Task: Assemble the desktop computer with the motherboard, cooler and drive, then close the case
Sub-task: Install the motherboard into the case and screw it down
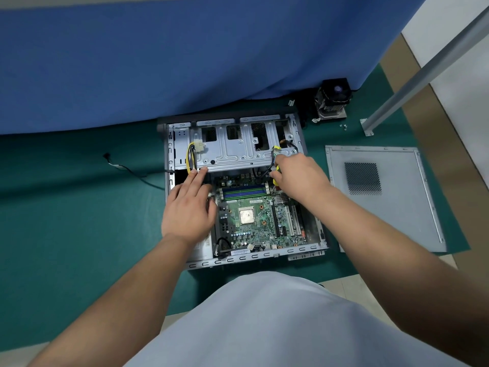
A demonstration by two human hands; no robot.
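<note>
Desktop case point(185, 264) lies open on its side on the green mat point(79, 221), near the mat's far edge, just below the blue cloth point(185, 62). Inside the case is one green motherboard point(254, 221), lying flat in the lower half, with one bare square processor point(246, 216) in its middle and a row of memory slots point(244, 193) above it. Across the upper half of the case sits one silver drive cage point(235, 152). One bundle of yellow and black wires point(191, 157) with a white plug hangs at the left end of the cage.

Left hand point(189, 210) is open, its fingers straight, with the fingertips touching the lower left edge of the cage. Right hand point(299, 176) has curled fingers and holds a yellow tool point(277, 168) at the right end of the cage, next to some grey cables; what kind of tool it is I cannot tell.

Outside the case, one cooler point(334, 102) stands at the far right corner of the mat. One grey side panel point(383, 197) lies flat to the right of the case, near the mat's right edge. One loose black cable point(127, 169) lies on the mat to the left of the case
</note>
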